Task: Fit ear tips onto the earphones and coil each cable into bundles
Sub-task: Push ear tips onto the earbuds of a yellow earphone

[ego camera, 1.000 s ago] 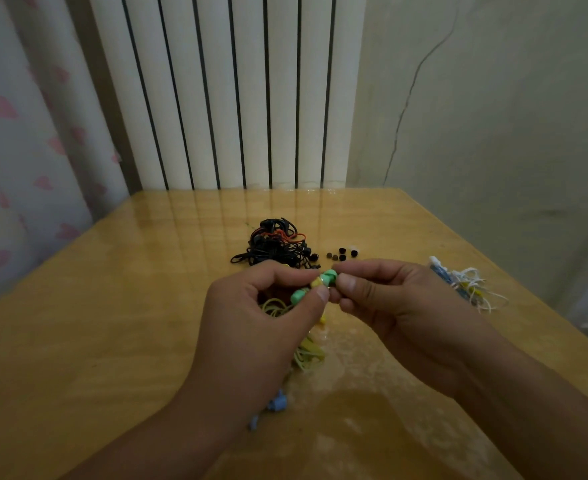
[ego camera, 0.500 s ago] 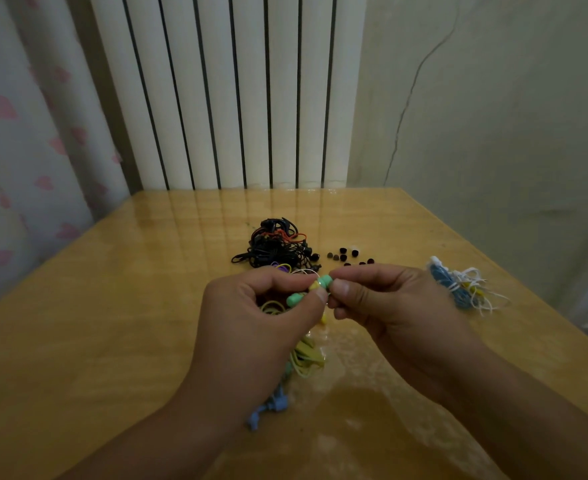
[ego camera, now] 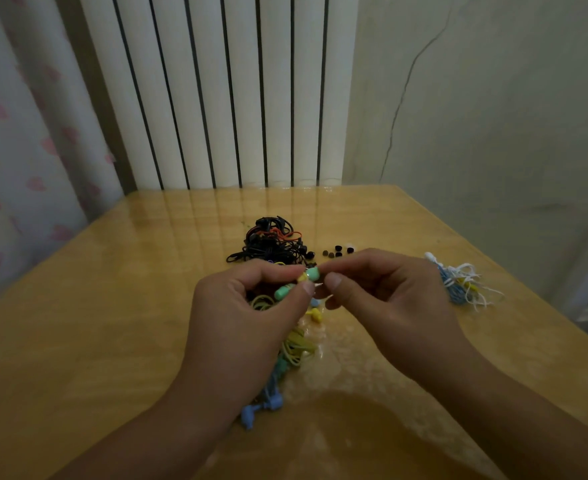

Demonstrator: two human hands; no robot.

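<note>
pinching the green earbud (ego camera: 283,291) between my left hand (ego camera: 247,327) thumb and index, fingers curled round it above the table (ego camera: 95,323); my right hand (ego camera: 382,303) is pinching at the bud's tip end (ego camera: 312,273), thumb and index pressed together there, can't tell if an ear tip is between them. yellow cable (ego camera: 296,344) is hanging down from my left hand onto the table, running into a blue earphone piece (ego camera: 261,408) lying near my left wrist. black earphone tangle (ego camera: 272,245) is sitting beyond my hands, loose black ear tips (ego camera: 337,251) just right of it. blue-and-white cable bundle (ego camera: 462,284) is lying right of my right hand, apart from it
</note>
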